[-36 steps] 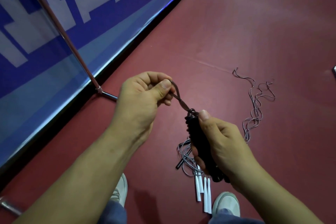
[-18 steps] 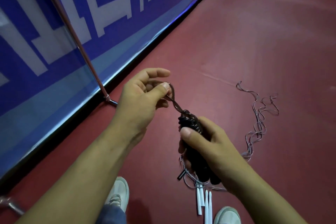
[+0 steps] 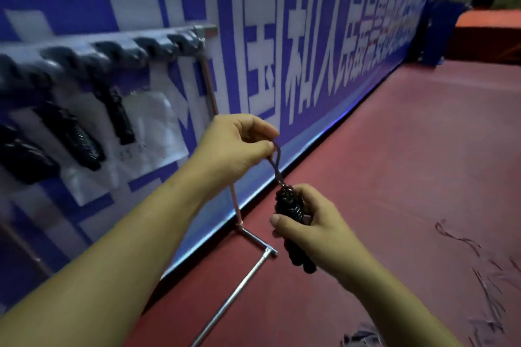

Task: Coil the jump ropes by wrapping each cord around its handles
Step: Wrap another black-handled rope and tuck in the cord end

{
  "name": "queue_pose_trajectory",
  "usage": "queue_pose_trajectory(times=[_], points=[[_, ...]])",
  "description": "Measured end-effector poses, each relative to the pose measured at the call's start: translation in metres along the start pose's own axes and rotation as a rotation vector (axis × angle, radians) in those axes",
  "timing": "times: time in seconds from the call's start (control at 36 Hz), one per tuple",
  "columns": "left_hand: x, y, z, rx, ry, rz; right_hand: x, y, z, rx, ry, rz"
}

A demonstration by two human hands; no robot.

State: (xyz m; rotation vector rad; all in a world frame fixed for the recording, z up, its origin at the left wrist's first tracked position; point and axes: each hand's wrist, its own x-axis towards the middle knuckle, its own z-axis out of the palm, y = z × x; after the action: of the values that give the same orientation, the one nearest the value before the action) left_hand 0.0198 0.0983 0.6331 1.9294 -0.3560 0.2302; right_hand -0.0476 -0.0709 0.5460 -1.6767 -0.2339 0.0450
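My right hand [image 3: 313,229] grips the wrapped handles [image 3: 291,207], my left hand [image 3: 234,146] pinches the cord's end loop [image 3: 277,162] above them; wrapping looks finished, next probably hanging it on the rack [image 3: 112,45].

- Right hand [image 3: 313,229], centre of the frame, grips a black coiled jump rope bundle [image 3: 291,210].
- Left hand [image 3: 234,146], above it, pinches a loop of cord [image 3: 277,162] rising from the bundle's top.
- Upper left: a rack bar [image 3: 112,42] with dark wrapped bundles [image 3: 76,135] hanging, blurred.
- Loose cords [image 3: 487,287] lie on the red floor [image 3: 408,149], lower right.
- A metal stand foot [image 3: 239,290] sits at lower centre.
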Motion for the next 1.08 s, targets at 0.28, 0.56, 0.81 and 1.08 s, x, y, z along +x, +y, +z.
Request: queue_pose_trajectory(times=[0.28, 0.56, 0.81, 1.08], points=[[0.024, 0.084, -0.139, 0.383, 0.185, 0.107, 0.073, -0.114, 0.088, 0.065, -0.138, -0.222], [0.062, 0.078, -0.234, 0.512, 0.300, -0.035, 0.148, -0.156, 0.142, 0.036, -0.281, -0.237], [0.136, 0.041, -0.251, 0.625, 0.256, -0.092, 0.219, -0.138, 0.158, 0.104, -0.242, -0.140], [0.170, 0.002, -0.258, 0.626, 0.201, -0.154, 0.257, -0.105, 0.172, 0.131, -0.216, -0.084]])
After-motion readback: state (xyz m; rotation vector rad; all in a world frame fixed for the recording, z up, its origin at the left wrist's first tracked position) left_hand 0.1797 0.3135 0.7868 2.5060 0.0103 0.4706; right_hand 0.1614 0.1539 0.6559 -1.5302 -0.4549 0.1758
